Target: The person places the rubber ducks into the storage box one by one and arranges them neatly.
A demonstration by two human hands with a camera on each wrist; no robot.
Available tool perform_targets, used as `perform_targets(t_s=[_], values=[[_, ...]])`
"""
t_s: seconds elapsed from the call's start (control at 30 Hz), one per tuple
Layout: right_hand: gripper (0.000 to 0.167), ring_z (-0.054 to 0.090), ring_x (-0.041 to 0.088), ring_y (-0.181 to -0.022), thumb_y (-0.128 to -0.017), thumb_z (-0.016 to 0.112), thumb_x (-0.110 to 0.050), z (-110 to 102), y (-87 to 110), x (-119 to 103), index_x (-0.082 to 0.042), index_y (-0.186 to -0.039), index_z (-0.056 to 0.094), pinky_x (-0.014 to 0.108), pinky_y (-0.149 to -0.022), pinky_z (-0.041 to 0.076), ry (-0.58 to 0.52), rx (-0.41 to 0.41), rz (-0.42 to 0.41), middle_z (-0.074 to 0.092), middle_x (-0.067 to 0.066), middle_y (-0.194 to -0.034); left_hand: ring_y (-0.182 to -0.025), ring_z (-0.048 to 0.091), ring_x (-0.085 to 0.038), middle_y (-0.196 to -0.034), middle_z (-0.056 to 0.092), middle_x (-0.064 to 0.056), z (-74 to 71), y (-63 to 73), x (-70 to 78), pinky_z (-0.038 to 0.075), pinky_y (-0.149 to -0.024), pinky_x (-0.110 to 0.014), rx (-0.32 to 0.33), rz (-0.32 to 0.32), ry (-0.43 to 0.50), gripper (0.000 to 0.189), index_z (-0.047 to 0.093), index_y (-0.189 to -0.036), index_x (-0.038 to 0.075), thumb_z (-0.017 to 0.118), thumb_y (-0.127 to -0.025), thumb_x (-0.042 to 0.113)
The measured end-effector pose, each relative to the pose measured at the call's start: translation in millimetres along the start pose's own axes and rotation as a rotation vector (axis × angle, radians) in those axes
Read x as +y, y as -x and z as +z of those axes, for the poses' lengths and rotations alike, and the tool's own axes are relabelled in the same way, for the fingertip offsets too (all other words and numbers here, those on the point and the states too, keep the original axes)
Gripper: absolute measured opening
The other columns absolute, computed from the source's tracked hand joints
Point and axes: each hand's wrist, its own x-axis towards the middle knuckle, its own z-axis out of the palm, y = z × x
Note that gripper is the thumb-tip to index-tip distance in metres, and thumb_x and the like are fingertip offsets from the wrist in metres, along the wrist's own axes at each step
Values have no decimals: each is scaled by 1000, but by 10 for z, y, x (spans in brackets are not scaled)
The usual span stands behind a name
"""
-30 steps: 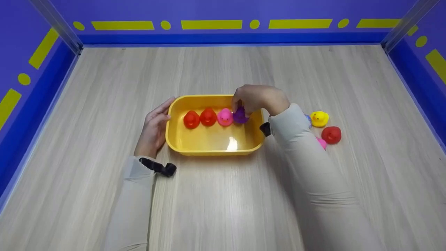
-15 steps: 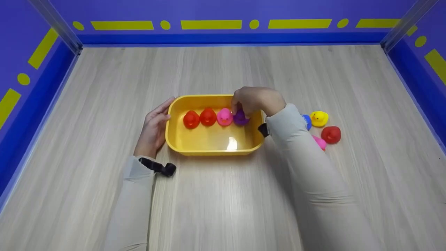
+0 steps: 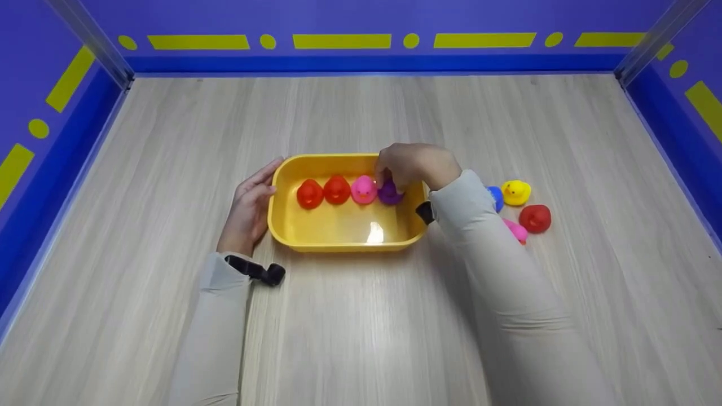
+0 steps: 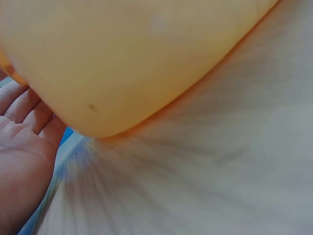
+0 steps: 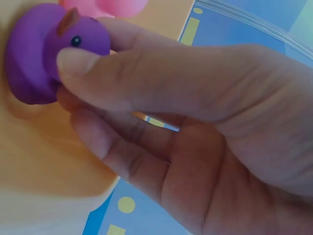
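A yellow plastic tub (image 3: 327,246) sits on the table. My left hand (image 3: 251,203) holds its left side, thumb tip at the rim and fingers along the outer wall. In the left wrist view, the fingertips (image 4: 46,120) are partly hidden behind the tub. My right hand (image 3: 417,163) reaches over the tub's far right part and pinches a purple rubber duck (image 5: 32,58) between thumb and fingers, close over the tub's floor. Left of it, in a row, stand a pink duck (image 3: 364,190), a red duck (image 3: 337,190) and another red duck (image 3: 310,194).
Right of the tub, partly behind my right sleeve, lie a blue duck (image 3: 496,198), a yellow duck (image 3: 516,193), a red duck (image 3: 535,219) and a pink duck (image 3: 516,231). Blue panels (image 3: 361,17) with yellow marks border the table (image 3: 361,327) at the back and sides.
My right hand and the purple duck have shifted slightly toward me, beside the pink duck. More of the blue and pink ducks shows past my sleeve. My left hand has stayed put.
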Motion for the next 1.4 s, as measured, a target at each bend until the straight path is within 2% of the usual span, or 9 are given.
perform_targets(t_s=[0.2, 0.43, 0.63, 0.87, 1.0, 1.17, 1.3, 1.4], values=[[34, 51, 24, -104, -81, 69, 1, -2, 2, 14, -20, -108, 67, 40, -96, 51, -15, -6, 12, 57, 4, -112, -124, 52, -14, -128, 61, -3, 13, -1, 4, 40, -109, -29, -2, -21, 4, 58, 33, -142, -12, 35, -84, -11], [34, 53, 25, -105, -83, 67, 1, -9, -6, 45, -17, -111, 67, 39, -97, 51, 22, -10, -50, 57, 6, -113, -123, 53, -14, -128, 61, -3, 5, -6, 12, 41, -108, -29, -1, -34, -5, 59, 33, -143, -11, 36, -84, -10], [32, 53, 24, -103, -83, 69, -2, -9, 20, 60, -16, -112, 67, 37, -95, 52, 16, -6, -68, 58, 6, -113, -124, 52, -14, -129, 60, -3, 5, 4, 9, 41, -108, -29, -6, -29, 7, 58, 34, -142, -10, 36, -84, -10], [40, 55, 24, -108, -85, 66, -2, -38, 86, 98, -14, -123, 64, 39, -99, 50, -24, 7, -127, 60, 5, -119, -127, 50, -16, -132, 59, -5, 8, 10, 6, 39, -110, -30, 2, -30, 6, 58, 35, -142, -10, 36, -84, -10], [42, 55, 24, -109, -86, 64, -1, -45, 153, 125, -15, -126, 64, 41, -98, 51, -26, 47, -151, 63, 4, -120, -132, 46, -17, -142, 51, -11, 13, 19, 14, 36, -112, -31, 11, -39, -7, 59, 35, -143, -9, 37, -84, -10], [37, 57, 24, -109, -87, 63, -4, -55, 249, 185, -14, -123, 66, 41, -96, 52, -11, 129, -226, 66, 4, -118, -137, 40, -20, -152, 37, -18, 15, 21, 25, 35, -112, -31, 14, -38, -29, 59, 34, -143, -9, 36, -84, -10], [35, 59, 25, -108, -87, 65, -5, -50, 308, 242, -10, -122, 66, 41, -96, 52, -9, 195, -298, 67, 7, -117, -133, 45, -18, -146, 47, -13, 15, 21, 25, 38, -110, -29, 6, -25, -20, 58, 34, -143, -10, 35, -84, -10], [35, 60, 26, -108, -86, 67, -6, -28, 336, 289, -8, -121, 67, 41, -95, 52, -9, 239, -339, 67, 10, -116, -126, 51, -15, -135, 57, -7, 18, 18, 19, 42, -107, -29, 1, -15, -9, 58, 35, -142, -10, 35, -84, -11]])
